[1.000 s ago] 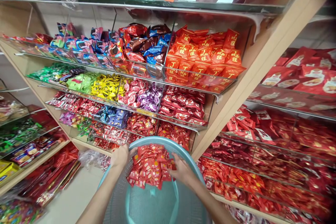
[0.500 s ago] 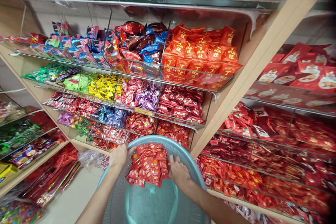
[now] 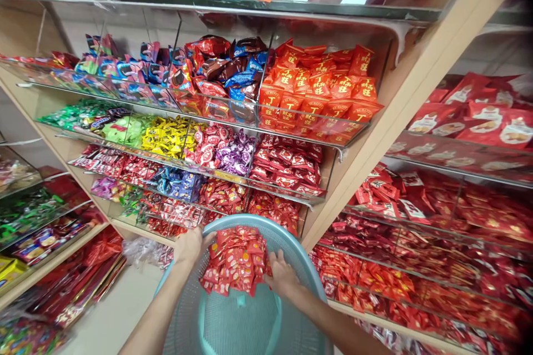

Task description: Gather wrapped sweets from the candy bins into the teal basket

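Observation:
A pale teal mesh basket stands tilted in front of me against the lower shelves. My left hand grips its rim at the upper left, thumb on the inside and the other fingers partly hidden beyond the edge. Inside, against the far wall, lies a neat pile of small red candy packets with orange and pale round marks. On the pile's right side, within the basket, my right hand has its fingers apart, the tips at the packets' edge. No packet shows in that hand.
Wooden shelving with clear dividers holds bright orange-red packets, yellow sweets and red packets. A wooden upright slants at the right. Crumpled plastic lies by the floor at the left.
My right hand has shifted slightly, its fingers spreading a little beside the pile. The left hand, basket and packets stay nearly the same.

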The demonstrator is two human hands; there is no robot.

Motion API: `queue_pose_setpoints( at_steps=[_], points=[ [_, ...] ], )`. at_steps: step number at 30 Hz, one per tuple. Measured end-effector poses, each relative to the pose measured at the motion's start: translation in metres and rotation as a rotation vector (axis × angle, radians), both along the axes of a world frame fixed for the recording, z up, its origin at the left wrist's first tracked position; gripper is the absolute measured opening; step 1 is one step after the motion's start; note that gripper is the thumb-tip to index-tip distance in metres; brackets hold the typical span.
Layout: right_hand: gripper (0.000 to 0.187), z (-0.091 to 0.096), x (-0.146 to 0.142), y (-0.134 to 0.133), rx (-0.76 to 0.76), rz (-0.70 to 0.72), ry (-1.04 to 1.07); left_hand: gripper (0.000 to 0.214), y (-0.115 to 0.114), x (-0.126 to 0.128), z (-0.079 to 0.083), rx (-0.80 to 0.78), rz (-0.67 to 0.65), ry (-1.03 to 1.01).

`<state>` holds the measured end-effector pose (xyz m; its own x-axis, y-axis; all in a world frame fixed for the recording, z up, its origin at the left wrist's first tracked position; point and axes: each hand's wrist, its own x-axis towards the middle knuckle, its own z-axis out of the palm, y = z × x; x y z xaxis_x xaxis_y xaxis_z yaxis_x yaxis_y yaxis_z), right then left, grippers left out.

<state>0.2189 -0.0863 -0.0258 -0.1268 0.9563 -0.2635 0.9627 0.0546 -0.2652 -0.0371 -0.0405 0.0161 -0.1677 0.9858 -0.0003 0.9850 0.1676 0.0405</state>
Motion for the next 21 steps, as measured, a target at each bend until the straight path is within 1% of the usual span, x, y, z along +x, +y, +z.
queue_pose_setpoints(
  at_steps=[2, 3, 7, 8, 12, 16, 18, 21],
  points=[
    [0.037, 0.000, 0.002, -0.002, -0.030, -0.006, 0.051, 0.052, 0.000, 0.000, 0.000, 0.001, -0.002, -0.003],
    [0.041, -0.001, 0.002, -0.003, -0.053, -0.009, 0.084, 0.052, 0.000, 0.000, 0.001, 0.000, -0.004, -0.004],
    [0.067, -0.008, 0.004, -0.005, -0.128, -0.011, 0.203, 0.054, -0.001, 0.001, 0.002, -0.002, -0.001, -0.002],
    [0.072, -0.010, 0.005, -0.005, -0.132, -0.012, 0.222, 0.055, -0.001, 0.001, 0.002, -0.005, 0.000, -0.006],
    [0.072, -0.014, 0.007, -0.004, -0.126, -0.007, 0.262, 0.059, -0.001, 0.001, 0.003, -0.002, 0.001, -0.021],
    [0.067, -0.008, 0.010, -0.002, -0.146, 0.017, 0.269, 0.061, -0.001, 0.002, 0.004, 0.003, -0.006, -0.021],
    [0.066, -0.004, 0.010, 0.000, -0.154, 0.017, 0.224, 0.061, -0.001, 0.002, 0.005, -0.005, -0.003, -0.023],
    [0.075, -0.003, 0.006, 0.003, -0.165, -0.006, 0.088, 0.061, -0.002, 0.003, 0.006, -0.029, 0.010, -0.024]
  ],
)
